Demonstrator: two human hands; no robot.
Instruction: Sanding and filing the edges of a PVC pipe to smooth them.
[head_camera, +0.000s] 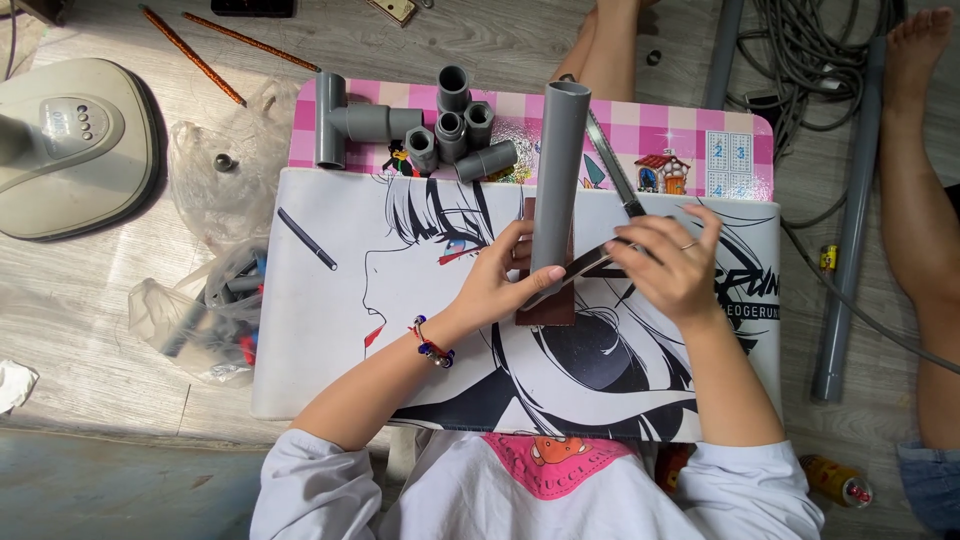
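Observation:
My left hand (508, 278) is wrapped around the lower part of a grey plastic pipe (558, 165) that stands upright on a brown block (548, 314). My right hand (668, 262) grips a dark flat strip (575, 272) whose end lies against the pipe's base, just under my left thumb. A long thin metal blade (612, 165) runs from my right hand up and behind the pipe; I cannot tell whether it is joined to the strip. All this rests on a white mat (330, 330) printed with a drawn face.
Several grey pipe fittings (458, 128) and a T-piece (335, 122) stand on the pink checked table top (640, 125). A black pen (307, 239) lies on the mat. Plastic bags (205, 305), a fan base (70, 145), a long grey pipe (845, 250), cables (810, 45) and another person's legs (925, 200) surround it.

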